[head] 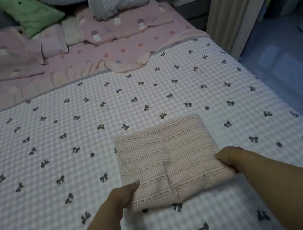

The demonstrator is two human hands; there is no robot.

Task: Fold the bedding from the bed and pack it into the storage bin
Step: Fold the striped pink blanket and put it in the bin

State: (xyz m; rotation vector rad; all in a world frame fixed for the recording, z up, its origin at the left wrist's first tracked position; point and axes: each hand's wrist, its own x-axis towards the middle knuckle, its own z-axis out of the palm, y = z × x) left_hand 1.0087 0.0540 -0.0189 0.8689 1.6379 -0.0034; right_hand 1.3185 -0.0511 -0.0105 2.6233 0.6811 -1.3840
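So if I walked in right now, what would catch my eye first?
Probably the two hands, left hand and right hand, gripping the near corners of a folded pink blanket lying on the white bow-print bedspread. Beyond it, pink pillows and a green cushion crowd the bed's head.

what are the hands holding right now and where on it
Both grip the folded pink blanket: the left hand at its near left corner, the right hand at its right edge near the front.

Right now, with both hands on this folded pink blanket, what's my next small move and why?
Probably lift it. The folded pink blanket already lies compact and square on the bow-print cover, with the left hand and right hand gripping its opposite near corners. No bin is in view.
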